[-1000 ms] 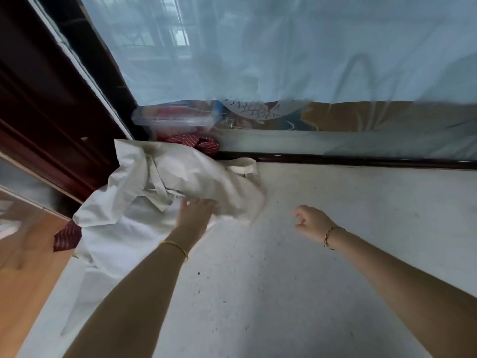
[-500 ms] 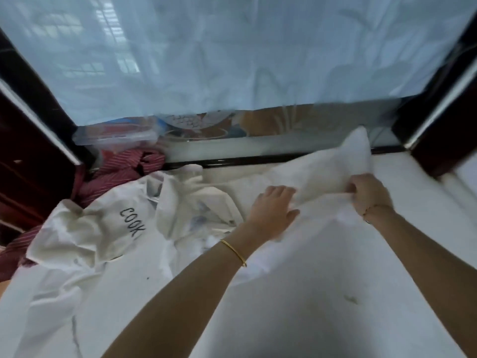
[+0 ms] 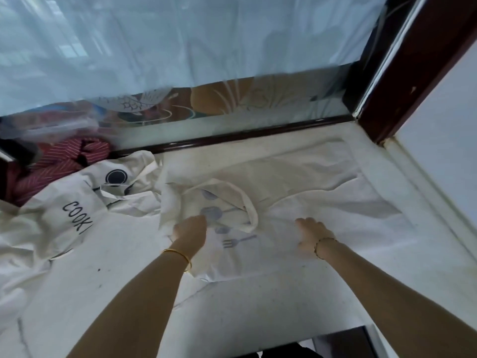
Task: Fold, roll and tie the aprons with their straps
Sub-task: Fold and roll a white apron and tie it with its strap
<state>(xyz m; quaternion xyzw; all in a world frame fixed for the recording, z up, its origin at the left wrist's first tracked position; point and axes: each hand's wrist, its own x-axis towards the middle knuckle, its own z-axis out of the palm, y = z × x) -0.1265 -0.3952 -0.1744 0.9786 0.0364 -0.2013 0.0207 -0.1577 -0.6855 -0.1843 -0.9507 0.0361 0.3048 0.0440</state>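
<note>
A cream cloth apron [image 3: 296, 182] printed with grey-blue utensils lies spread at the centre of the frame on a white speckled worktop [image 3: 232, 319]. The left hand [image 3: 189, 229] grips a bunched fold by the print. The right hand [image 3: 311, 235] rests on the cloth, fingers bent; whether it pinches cannot be told. At left lies a second cream apron lettered "COOKI" [image 3: 64, 215], with red striped cloth [image 3: 64, 156] at upper left.

Head cam, single view | looks forward and down | close over left hand [image 3: 189, 229] and right hand [image 3: 311, 235] on the apron [image 3: 296, 182] | faces the window [image 3: 206, 47] ahead
</note>
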